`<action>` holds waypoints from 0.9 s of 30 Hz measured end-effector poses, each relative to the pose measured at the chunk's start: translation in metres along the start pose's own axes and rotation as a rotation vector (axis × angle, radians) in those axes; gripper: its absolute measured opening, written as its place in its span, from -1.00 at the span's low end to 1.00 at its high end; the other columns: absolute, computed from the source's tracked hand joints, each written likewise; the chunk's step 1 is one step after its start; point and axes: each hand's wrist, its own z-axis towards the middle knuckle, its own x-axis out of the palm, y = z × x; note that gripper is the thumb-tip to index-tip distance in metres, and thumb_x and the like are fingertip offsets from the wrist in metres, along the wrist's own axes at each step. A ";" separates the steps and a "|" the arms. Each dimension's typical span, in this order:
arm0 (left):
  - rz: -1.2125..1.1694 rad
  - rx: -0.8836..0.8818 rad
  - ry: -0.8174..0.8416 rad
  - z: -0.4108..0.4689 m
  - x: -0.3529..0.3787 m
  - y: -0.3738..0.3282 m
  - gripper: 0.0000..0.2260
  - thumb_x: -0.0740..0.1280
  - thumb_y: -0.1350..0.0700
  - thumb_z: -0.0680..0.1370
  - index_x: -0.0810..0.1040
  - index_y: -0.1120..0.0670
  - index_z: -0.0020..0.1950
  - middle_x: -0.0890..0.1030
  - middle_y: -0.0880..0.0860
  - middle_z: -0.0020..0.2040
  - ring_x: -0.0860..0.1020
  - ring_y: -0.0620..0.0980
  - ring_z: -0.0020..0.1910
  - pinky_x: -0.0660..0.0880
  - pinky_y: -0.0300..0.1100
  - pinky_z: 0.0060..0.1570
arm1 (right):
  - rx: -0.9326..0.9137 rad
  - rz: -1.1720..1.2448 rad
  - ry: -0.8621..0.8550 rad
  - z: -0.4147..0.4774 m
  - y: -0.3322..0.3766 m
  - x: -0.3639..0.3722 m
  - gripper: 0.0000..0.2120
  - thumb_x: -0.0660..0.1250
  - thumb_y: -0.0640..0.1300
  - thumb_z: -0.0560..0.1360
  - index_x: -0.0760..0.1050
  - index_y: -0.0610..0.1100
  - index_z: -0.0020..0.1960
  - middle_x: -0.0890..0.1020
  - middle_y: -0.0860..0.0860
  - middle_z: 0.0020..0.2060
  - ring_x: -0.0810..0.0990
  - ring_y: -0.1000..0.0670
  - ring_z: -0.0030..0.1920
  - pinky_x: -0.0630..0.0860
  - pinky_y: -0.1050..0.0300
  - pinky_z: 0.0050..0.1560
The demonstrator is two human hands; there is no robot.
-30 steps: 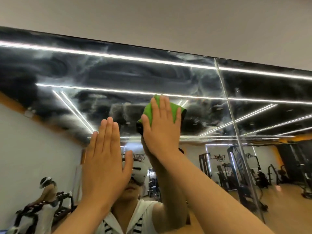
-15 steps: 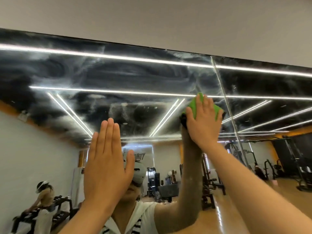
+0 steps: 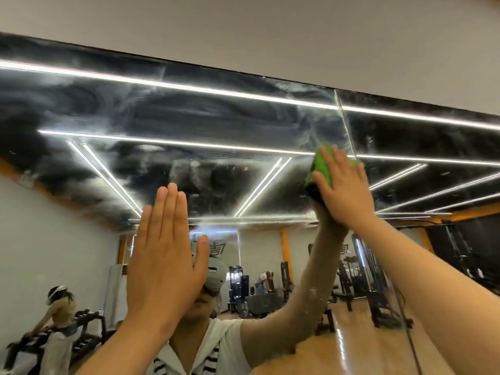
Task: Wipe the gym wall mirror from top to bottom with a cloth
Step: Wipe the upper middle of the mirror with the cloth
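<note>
Just swept rightward, pressing the cloth [image 3: 322,169] under a flat right hand [image 3: 345,193] to the seam [image 3: 343,123] above it, likely finishing this mirror [image 3: 189,117] row.

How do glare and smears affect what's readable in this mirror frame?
Head view: reflected light strips glare white across the mirror; hazy smears cloud its upper glass; left hand, right hand and green cloth are sharp.

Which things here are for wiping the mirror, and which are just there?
For the job:
- mirror
- green cloth
- right hand, pressing the cloth flat on the glass

Just there:
- left hand, raised flat, holding nothing
- wall above the mirror
- gym machines in the reflection
</note>
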 end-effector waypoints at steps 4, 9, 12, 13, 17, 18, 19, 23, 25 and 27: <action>-0.010 -0.004 -0.012 0.001 0.001 0.000 -0.34 0.00 -0.11 0.62 0.04 0.25 0.62 0.04 0.19 0.63 0.02 0.09 0.62 -0.10 -0.02 0.55 | 0.252 0.066 -0.039 -0.004 0.001 0.001 -0.42 -0.06 0.16 0.67 -0.06 0.00 0.62 -0.02 -0.01 0.61 -0.12 -0.01 0.59 -0.18 -0.16 0.56; -0.010 -0.016 -0.003 0.002 -0.001 0.000 -0.33 0.03 -0.12 0.62 0.05 0.25 0.62 0.05 0.18 0.63 0.00 0.08 0.63 -0.16 -0.06 0.56 | 0.007 0.066 -0.008 -0.044 0.052 0.011 -0.27 -0.26 0.33 0.52 -0.13 0.05 0.62 -0.12 0.10 0.59 -0.23 0.05 0.58 -0.34 -0.03 0.53; -0.008 -0.019 0.014 0.002 -0.003 0.000 -0.33 0.02 -0.14 0.62 0.03 0.24 0.62 0.04 0.17 0.64 -0.02 0.07 0.63 -0.20 -0.11 0.56 | -0.109 0.033 0.037 -0.032 0.041 0.006 -0.26 -0.25 0.36 0.50 -0.13 0.08 0.61 -0.12 0.15 0.57 -0.24 0.12 0.56 -0.31 -0.02 0.55; -0.006 -0.021 0.015 0.002 -0.003 0.000 -0.33 0.02 -0.14 0.62 0.03 0.24 0.62 0.03 0.17 0.64 -0.02 0.07 0.63 -0.21 -0.11 0.57 | -0.126 0.019 0.037 -0.023 0.032 0.004 -0.27 -0.23 0.36 0.52 -0.13 0.08 0.61 -0.10 0.14 0.58 -0.23 0.12 0.56 -0.29 -0.02 0.55; -0.012 -0.024 -0.002 0.002 -0.002 0.000 -0.33 0.00 -0.14 0.62 0.04 0.24 0.62 0.02 0.16 0.64 -0.02 0.07 0.63 -0.22 -0.12 0.57 | 0.026 0.033 -0.010 0.007 -0.005 -0.006 -0.39 -0.07 0.23 0.65 -0.07 0.02 0.62 -0.02 0.04 0.61 -0.11 0.04 0.59 -0.18 -0.11 0.57; -0.009 -0.022 -0.001 0.002 -0.002 0.000 -0.33 0.00 -0.14 0.62 0.04 0.24 0.62 0.03 0.16 0.64 -0.01 0.07 0.63 -0.21 -0.11 0.57 | 0.089 0.047 -0.028 0.006 -0.011 -0.006 -0.42 -0.04 0.18 0.67 -0.06 0.01 0.62 -0.01 0.03 0.61 -0.10 0.02 0.59 -0.16 -0.13 0.57; -0.007 -0.021 -0.005 0.002 -0.002 0.000 -0.33 0.00 -0.14 0.62 0.05 0.25 0.62 0.04 0.17 0.64 0.00 0.08 0.63 -0.19 -0.10 0.57 | 0.144 0.062 -0.045 -0.001 -0.015 -0.005 -0.42 -0.02 0.16 0.67 -0.04 0.00 0.62 0.00 0.02 0.61 -0.09 0.01 0.59 -0.16 -0.14 0.57; -0.002 -0.014 -0.006 0.002 -0.003 -0.002 -0.33 0.02 -0.13 0.61 0.08 0.26 0.61 0.07 0.18 0.63 0.02 0.09 0.62 -0.18 -0.09 0.57 | 0.225 0.072 -0.068 -0.041 -0.008 0.005 -0.41 -0.02 0.16 0.66 -0.02 -0.02 0.62 -0.02 0.01 0.61 -0.13 0.00 0.59 -0.21 -0.11 0.57; -0.007 -0.016 -0.002 0.002 -0.004 -0.002 -0.33 0.02 -0.12 0.61 0.09 0.27 0.61 0.07 0.18 0.63 0.01 0.09 0.62 -0.22 -0.12 0.57 | 0.196 0.071 -0.057 -0.043 -0.006 0.007 -0.43 0.00 0.15 0.67 -0.01 -0.02 0.61 0.00 0.01 0.61 -0.12 0.01 0.59 -0.20 -0.11 0.57; -0.018 -0.023 0.000 0.002 -0.005 -0.002 -0.33 0.01 -0.12 0.62 0.08 0.27 0.61 0.06 0.18 0.63 0.00 0.08 0.62 -0.24 -0.14 0.56 | 0.145 0.059 -0.059 -0.033 -0.009 0.004 -0.42 -0.03 0.19 0.66 0.00 -0.01 0.61 0.03 0.02 0.60 -0.10 0.02 0.59 -0.19 -0.10 0.57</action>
